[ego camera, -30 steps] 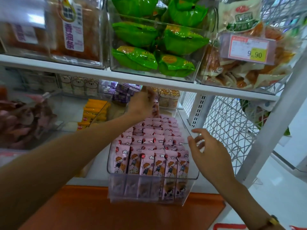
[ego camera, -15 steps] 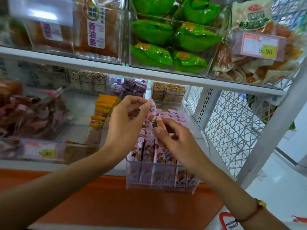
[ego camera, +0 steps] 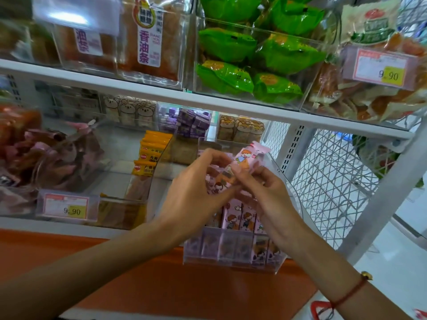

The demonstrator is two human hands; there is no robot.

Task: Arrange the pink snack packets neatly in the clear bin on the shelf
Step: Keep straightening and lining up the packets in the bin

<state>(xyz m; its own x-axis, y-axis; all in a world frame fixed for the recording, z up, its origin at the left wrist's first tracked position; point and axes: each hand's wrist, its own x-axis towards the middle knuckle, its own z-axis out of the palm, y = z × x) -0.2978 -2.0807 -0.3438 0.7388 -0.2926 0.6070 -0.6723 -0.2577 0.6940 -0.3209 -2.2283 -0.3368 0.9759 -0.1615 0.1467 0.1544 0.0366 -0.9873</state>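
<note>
The left hand [ego camera: 196, 195] and the right hand [ego camera: 265, 192] each have a narrow grip pinching one pink snack packet [ego camera: 245, 158], held tilted above the clear bin [ego camera: 231, 257], where more packets stand upright in rows.

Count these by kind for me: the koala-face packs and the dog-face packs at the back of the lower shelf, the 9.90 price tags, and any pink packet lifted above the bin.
koala-face packs: 3
dog-face packs: 3
9.90 price tags: 2
lifted pink packet: 1
Total: 9
</note>
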